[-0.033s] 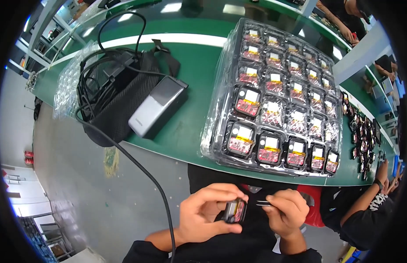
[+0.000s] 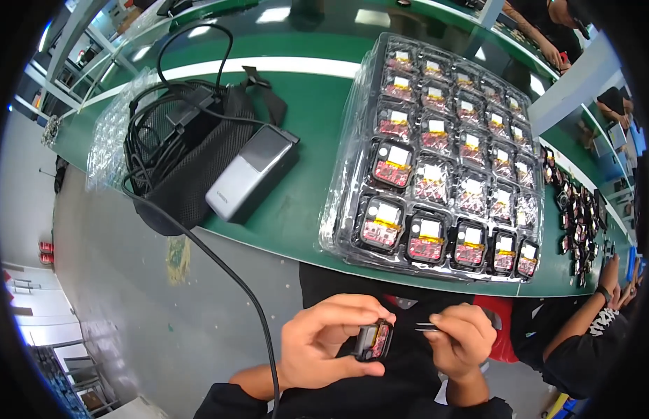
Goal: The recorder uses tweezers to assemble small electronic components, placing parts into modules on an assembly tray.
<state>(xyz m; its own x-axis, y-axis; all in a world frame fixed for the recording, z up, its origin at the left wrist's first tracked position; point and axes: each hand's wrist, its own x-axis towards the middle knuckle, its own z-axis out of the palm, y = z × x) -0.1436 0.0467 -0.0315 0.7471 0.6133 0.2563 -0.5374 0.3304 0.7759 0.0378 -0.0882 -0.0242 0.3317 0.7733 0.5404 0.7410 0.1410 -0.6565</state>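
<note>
Head view. The person sits at a green workbench (image 2: pixel 303 119), both hands low in the picture, below the bench edge and over the lap.

Left hand (image 2: pixel 324 346): curled closed around a small electronic module (image 2: pixel 374 341), dark casing with a red board showing at its right side. Thumb under it, fingers arched over the top; the module sits at the right end of this hand, upright between thumb and fingertips.

Right hand (image 2: pixel 463 339): fingers pinched narrow on a pair of thin metal tweezers (image 2: pixel 428 326). The tweezers lie roughly level and point left, with the tips just beside the module's upper right edge. Contact between tips and module: cannot tell at this size.

The two hands are close together, the module between them.

On the bench above the hands: a clear plastic blister tray (image 2: pixel 342 209) holding rows of similar modules with red boards and white squares, one per pocket. Left of the tray: a grey rectangular box (image 2: pixel 244 174) resting against a black mesh bag (image 2: pixel 178 167) with coiled black cable (image 2: pixel 139 150) on top. One cable strand runs down off the bench past the left forearm.

Far right: a loose heap of small dark parts (image 2: pixel 579 216) on the bench, and another person's arm (image 2: pixel 583 325) in a dark sleeve near the bench edge.
</note>
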